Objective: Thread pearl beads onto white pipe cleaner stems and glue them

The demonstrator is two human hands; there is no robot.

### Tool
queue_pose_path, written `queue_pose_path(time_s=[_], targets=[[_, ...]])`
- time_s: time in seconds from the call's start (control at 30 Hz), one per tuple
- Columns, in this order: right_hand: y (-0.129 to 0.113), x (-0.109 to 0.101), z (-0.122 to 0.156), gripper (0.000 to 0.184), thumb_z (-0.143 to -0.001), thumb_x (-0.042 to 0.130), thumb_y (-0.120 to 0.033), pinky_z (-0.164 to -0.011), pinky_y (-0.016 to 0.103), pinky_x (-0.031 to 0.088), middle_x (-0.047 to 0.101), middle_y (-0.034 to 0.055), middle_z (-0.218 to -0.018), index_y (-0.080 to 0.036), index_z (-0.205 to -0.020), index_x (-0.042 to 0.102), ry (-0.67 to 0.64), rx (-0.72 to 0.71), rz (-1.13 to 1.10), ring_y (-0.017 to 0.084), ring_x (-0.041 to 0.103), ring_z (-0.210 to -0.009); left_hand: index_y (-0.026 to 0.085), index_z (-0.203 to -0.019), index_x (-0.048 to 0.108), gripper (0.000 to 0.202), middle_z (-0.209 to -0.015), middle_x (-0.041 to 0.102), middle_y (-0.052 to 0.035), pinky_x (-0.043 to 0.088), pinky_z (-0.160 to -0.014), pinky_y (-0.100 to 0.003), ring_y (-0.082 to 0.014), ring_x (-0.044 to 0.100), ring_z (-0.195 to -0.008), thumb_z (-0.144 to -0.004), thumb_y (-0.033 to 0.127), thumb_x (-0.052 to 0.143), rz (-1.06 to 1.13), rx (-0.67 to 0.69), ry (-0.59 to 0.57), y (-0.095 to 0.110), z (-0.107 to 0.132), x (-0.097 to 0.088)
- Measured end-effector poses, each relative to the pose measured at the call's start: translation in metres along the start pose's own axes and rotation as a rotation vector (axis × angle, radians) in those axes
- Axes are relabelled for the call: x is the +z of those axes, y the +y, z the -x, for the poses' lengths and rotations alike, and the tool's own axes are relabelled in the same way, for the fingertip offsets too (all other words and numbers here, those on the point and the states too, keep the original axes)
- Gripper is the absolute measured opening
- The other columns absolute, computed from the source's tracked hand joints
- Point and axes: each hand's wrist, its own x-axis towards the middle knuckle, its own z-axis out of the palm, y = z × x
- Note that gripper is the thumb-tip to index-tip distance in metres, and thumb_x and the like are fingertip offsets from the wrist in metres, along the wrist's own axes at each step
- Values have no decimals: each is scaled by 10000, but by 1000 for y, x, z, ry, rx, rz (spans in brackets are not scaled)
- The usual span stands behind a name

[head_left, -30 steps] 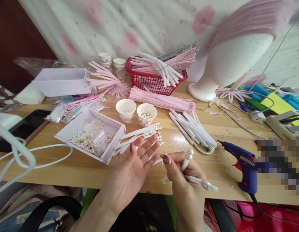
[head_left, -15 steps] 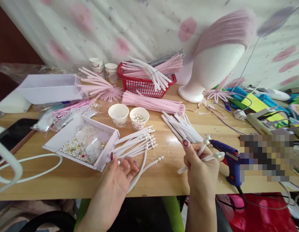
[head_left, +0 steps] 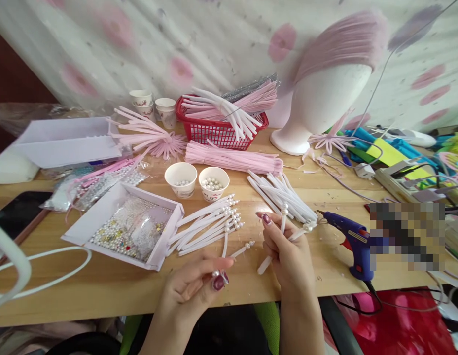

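My left hand [head_left: 192,288] is closed in a pinch above the table's front edge, with a white pearl bead [head_left: 215,273] between thumb and index finger. My right hand [head_left: 291,256] is wrapped round white pipe cleaners [head_left: 264,265]; two tips carrying pearl beads [head_left: 284,209] stick out above the fist. Between and behind the hands lies a fan of white pipe cleaners [head_left: 199,224] with beaded tips. One more beaded tip [head_left: 247,245] lies nearer my left hand. Beyond my right hand is a bundle of plain white pipe cleaners [head_left: 284,197].
Two paper cups [head_left: 180,180] of pearls stand behind a white box tray [head_left: 162,246] of mixed beads. A blue glue gun [head_left: 347,231] is at right. Farther back are pink pipe cleaners [head_left: 232,159], a red basket [head_left: 221,135] and a white mannequin head [head_left: 325,98].
My left hand has moved right, from a loosely opened pose into a pinch. My right hand has shifted slightly left, still gripping the beaded pipe cleaners.
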Motion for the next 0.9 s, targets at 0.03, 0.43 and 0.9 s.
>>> queue_pose_path(time_s=[0.03, 0.43, 0.9], targets=[[0, 1, 1, 429, -662, 956, -492, -421, 224, 81, 270, -133, -497, -146, -833, 768, -22, 38, -48, 47, 134, -461, 305, -847, 883, 215, -862, 758, -29, 541, -784, -246, -158, 678, -807, -688, 433, 952, -21, 17, 1, 1, 0, 0], [4, 16, 19, 390, -709, 946, -236, -386, 179, 103, 275, -139, -528, -216, -1080, 828, -302, 279, -281, 34, 127, -452, 211, -751, 743, 328, -680, 778, -11, 576, -692, -202, -128, 677, -651, -730, 491, 913, -138, 40, 63, 9, -8, -3], [17, 15, 39, 332, -889, 803, -506, -378, 167, 130, 309, -123, -590, -236, -998, 642, -532, 450, -275, 61, 140, -463, 240, -838, 835, 148, -770, 803, 1, 605, -749, -170, -120, 730, -717, -780, 360, 901, -192, 209, 167, 5, -24, -7]])
